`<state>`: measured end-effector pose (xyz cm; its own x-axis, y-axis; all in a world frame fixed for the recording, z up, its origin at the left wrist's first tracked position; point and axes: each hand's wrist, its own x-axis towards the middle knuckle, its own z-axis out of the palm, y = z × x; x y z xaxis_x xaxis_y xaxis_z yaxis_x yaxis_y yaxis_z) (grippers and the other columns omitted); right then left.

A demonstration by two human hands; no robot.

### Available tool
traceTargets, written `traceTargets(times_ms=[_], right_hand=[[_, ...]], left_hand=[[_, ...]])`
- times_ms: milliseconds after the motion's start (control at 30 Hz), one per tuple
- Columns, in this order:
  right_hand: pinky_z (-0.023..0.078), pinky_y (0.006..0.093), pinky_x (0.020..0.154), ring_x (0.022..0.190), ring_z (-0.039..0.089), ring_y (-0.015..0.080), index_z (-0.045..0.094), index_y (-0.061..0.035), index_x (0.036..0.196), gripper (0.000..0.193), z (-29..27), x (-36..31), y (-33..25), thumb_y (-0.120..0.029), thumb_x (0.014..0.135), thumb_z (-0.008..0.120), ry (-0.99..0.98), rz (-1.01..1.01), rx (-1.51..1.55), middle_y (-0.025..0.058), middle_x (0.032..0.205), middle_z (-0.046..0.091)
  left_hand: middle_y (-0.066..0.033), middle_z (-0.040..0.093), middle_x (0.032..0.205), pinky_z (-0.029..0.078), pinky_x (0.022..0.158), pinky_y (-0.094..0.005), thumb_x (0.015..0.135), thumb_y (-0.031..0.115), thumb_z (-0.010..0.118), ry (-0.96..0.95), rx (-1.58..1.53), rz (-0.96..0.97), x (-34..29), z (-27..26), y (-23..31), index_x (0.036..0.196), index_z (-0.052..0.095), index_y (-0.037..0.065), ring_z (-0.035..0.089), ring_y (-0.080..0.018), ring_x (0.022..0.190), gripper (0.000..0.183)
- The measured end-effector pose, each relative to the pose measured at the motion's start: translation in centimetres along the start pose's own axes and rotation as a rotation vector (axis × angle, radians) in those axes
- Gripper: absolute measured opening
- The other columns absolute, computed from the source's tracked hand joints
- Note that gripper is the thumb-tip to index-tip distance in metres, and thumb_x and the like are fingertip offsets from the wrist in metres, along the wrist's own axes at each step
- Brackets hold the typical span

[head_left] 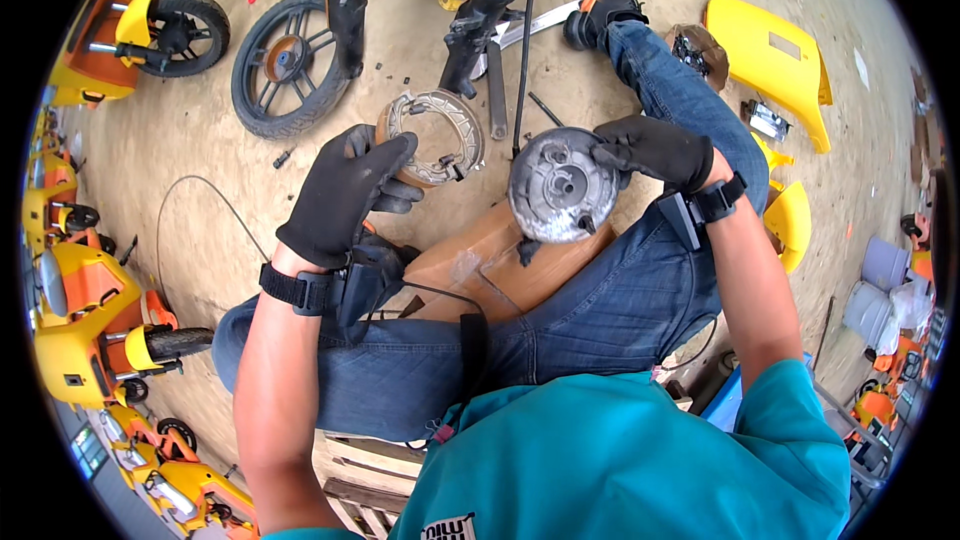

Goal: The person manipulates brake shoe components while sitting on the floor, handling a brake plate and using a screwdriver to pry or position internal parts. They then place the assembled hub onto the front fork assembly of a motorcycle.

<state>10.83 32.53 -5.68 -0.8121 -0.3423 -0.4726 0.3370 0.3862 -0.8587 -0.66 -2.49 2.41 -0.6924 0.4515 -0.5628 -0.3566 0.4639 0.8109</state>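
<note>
My left hand (350, 185), in a black glove, grips a ring of drum brake shoes (462, 132) by its left side, thumb on top. The ring has curved metal shoes with brownish lining and a spring fitting at its lower edge. In my right hand (655, 152), also gloved, is a round grey brake drum plate (562, 185), pinched at its upper right rim. The plate's face is turned up and shows a central hole and worn, whitish patches. The two parts are held apart, above a cardboard box (490, 270) between my legs.
Ahead stand black fork legs (480, 25) with a dark cable hanging beside them. A spoked wheel (290, 65) lies at the left, a wrench (497, 90) on the floor. At the right are a yellow panel (770, 55) and a bag of small parts (697, 55). Yellow scooters line the left side.
</note>
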Motion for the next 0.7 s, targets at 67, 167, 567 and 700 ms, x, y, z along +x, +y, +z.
traceTargets(times_ms=[67, 167, 567, 700], right_hand=[[0.052, 0.0272, 0.065, 0.07, 0.058, 0.0102, 0.067, -0.002, 0.1, 0.038, 0.1, -0.5, -0.2, -0.04, 0.099, 0.06, 0.027, -0.004, -0.06, 0.0023, 0.077, 0.062], [0.051, 0.027, 0.064, 0.069, 0.057, 0.0103, 0.067, -0.0022, 0.1, 0.039, -1.4, -0.2, 0.4, -0.041, 0.097, 0.062, 0.019, 0.005, -0.152, 0.0019, 0.074, 0.059], [0.049, 0.0284, 0.063, 0.07, 0.057, 0.0103, 0.065, -0.0009, 0.099, 0.037, -0.7, -0.2, 0.1, -0.038, 0.099, 0.06, 0.037, -0.052, -0.139, 0.0045, 0.076, 0.06], [0.045, 0.0288, 0.059, 0.066, 0.05, 0.0094, 0.063, -0.0026, 0.095, 0.026, -1.7, -0.1, -0.2, -0.029, 0.097, 0.062, 0.08, 0.078, -0.184, 0.0019, 0.072, 0.056]], left_hand=[[-0.0104, 0.06, 0.101, 0.059, 0.067, -0.0272, 0.098, 0.013, 0.057, -0.03, -0.026, -0.072, 0.3, -0.2, -0.1, 0.121, 0.061, -0.002, 0.071, -0.0194, 0.082, 0.028], [-0.0108, 0.059, 0.103, 0.059, 0.068, -0.0274, 0.098, 0.011, 0.058, -0.025, -0.042, -0.144, 0.2, -0.3, 0.0, 0.124, 0.06, -0.002, 0.071, -0.0199, 0.084, 0.029], [-0.0106, 0.067, 0.089, 0.057, 0.065, -0.0275, 0.096, 0.028, 0.063, -0.022, -0.125, -0.103, 0.9, 0.5, -1.0, 0.103, 0.06, 0.002, 0.071, -0.0189, 0.078, 0.027], [-0.0114, 0.068, 0.091, 0.057, 0.066, -0.0278, 0.096, 0.028, 0.064, -0.04, -0.104, -0.132, 1.1, 1.3, -0.8, 0.103, 0.06, 0.002, 0.071, -0.0189, 0.077, 0.028]])
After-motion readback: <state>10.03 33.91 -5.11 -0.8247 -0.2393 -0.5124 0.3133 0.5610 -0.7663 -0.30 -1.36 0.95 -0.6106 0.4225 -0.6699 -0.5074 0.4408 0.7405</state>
